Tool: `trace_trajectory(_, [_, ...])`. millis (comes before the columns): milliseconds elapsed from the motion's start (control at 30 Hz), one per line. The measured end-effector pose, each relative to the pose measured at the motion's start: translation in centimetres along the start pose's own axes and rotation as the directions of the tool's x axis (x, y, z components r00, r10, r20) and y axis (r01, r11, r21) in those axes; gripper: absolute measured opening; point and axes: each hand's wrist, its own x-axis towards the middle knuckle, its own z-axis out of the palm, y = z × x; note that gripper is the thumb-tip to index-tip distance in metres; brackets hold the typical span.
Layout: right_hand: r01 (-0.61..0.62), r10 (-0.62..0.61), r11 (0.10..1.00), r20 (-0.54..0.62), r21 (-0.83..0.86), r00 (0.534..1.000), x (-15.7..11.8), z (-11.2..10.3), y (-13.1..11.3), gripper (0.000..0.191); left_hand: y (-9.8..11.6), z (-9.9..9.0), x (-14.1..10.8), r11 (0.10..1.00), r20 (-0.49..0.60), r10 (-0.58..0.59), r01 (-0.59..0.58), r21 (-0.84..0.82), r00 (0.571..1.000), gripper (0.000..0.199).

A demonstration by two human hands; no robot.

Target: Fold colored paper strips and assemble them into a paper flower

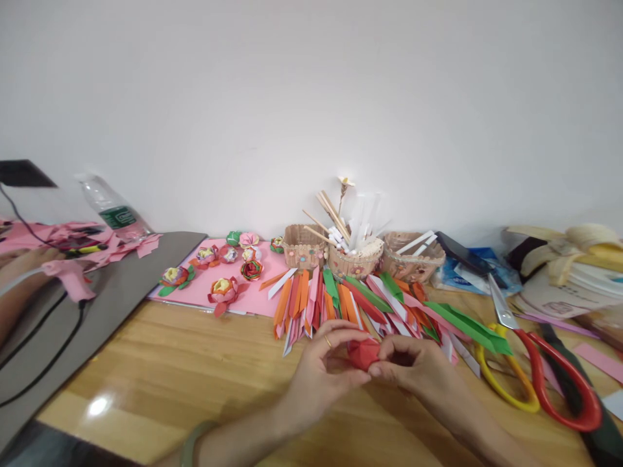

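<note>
A small red folded paper piece (pixel 364 353) is held between both hands above the front of the wooden table (pixel 195 363). My left hand (pixel 324 366) curls round its left side, thumb below and fingers above. On its right edge, my right hand (pixel 413 366) pinches it between thumb and fingertips. Just behind the hands lies a spread of folded paper strips (pixel 302 298) in orange, red, pink, green and white. Finished-looking paper flowers (pixel 224 292) sit on a pink sheet (pixel 265 285) at the back left.
Three small baskets (pixel 355 259) stand by the wall, the middle one full of sticks. Large scissors (pixel 535 363) lie at the right. To the left are a pink glue gun (pixel 71 277), black cables, a bottle (pixel 114 211) and another person's hand (pixel 24 269).
</note>
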Motion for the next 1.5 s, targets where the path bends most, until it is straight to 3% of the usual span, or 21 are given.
trace_trajectory(167, [0.091, -0.093, 0.995, -0.084, -0.036, 0.992, -0.2, 0.0, -0.3, 0.022, 0.1, -0.1, 0.5, 0.994, -0.097, -0.061, 0.052, -0.098, 0.993, 0.028])
trace_trajectory(267, [0.179, -0.202, 0.972, -0.149, -0.155, 0.968, -0.5, 0.1, -0.4, 0.022, 0.1, -0.1, 0.6, 0.993, -0.16, -0.051, 0.033, -0.113, 0.986, 0.028])
trace_trajectory(433, [0.361, -0.442, 0.865, -0.192, -0.348, 0.876, -1.0, 0.3, -0.3, 0.021, 0.1, 0.0, 0.4, 0.977, -0.119, -0.1, 0.075, -0.202, 0.988, 0.039])
trace_trajectory(567, [0.474, -0.573, 0.776, -0.152, -0.416, 0.805, -1.0, 0.4, 0.5, 0.021, 0.0, 0.0, 0.3, 0.957, -0.08, -0.124, 0.098, -0.272, 0.989, 0.049])
trace_trajectory(733, [0.483, -0.562, 0.783, -0.112, -0.392, 0.82, -0.8, 0.5, 0.4, 0.03, -0.3, -0.1, 0.3, 0.959, -0.089, -0.087, 0.059, -0.277, 0.992, 0.061])
trace_trajectory(833, [0.468, -0.537, 0.798, -0.095, -0.38, 0.838, -0.8, 0.5, -0.1, 0.034, -0.3, -0.1, 0.4, 0.977, -0.091, -0.083, 0.063, -0.202, 0.992, 0.052])
trace_trajectory(900, [0.487, -0.568, 0.766, -0.085, -0.42, 0.819, -0.9, 0.5, 0.0, 0.031, -0.2, 0.0, 0.4, 0.987, -0.117, -0.072, 0.054, -0.155, 0.991, 0.047])
trace_trajectory(967, [0.532, -0.674, 0.657, -0.099, -0.534, 0.732, -1.0, 0.6, 0.5, 0.023, 0.0, 0.1, 0.5, 0.989, -0.142, -0.066, 0.046, -0.14, 0.988, 0.046])
trace_trajectory(1000, [0.546, -0.743, 0.572, -0.104, -0.613, 0.661, -1.0, 0.6, 0.9, 0.019, 0.0, 0.1, 0.5, 0.989, -0.15, -0.071, 0.05, -0.14, 0.986, 0.045])
trace_trajectory(1067, [0.511, -0.888, 0.322, -0.066, -0.797, 0.456, -1.2, 0.6, 1.7, 0.014, 0.1, 0.2, 0.6, 0.987, -0.16, -0.089, 0.066, -0.146, 0.983, 0.043])
trace_trajectory(1100, [0.484, -0.918, 0.214, -0.005, -0.849, 0.397, -1.4, 0.6, 2.1, 0.014, 0.1, 0.3, 0.6, 0.986, -0.163, -0.097, 0.073, -0.149, 0.982, 0.043])
trace_trajectory(1167, [0.426, -0.929, 0.079, 0.088, -0.901, 0.359, -1.7, 0.6, 2.5, 0.016, 0.1, 0.4, 0.6, 0.986, -0.169, -0.101, 0.075, -0.151, 0.98, 0.043])
trace_trajectory(1233, [0.403, -0.924, 0.02, 0.137, -0.915, 0.356, -2.0, 0.5, 2.7, 0.018, 0.0, 0.5, 0.6, 0.986, -0.177, -0.097, 0.07, -0.153, 0.979, 0.043])
trace_trajectory(1500, [0.481, -0.914, -0.032, 0.221, -0.876, 0.342, -2.8, -0.2, 3.0, 0.029, 0.1, 0.5, 0.5, 0.949, -0.148, -0.149, 0.099, -0.298, 0.978, 0.045])
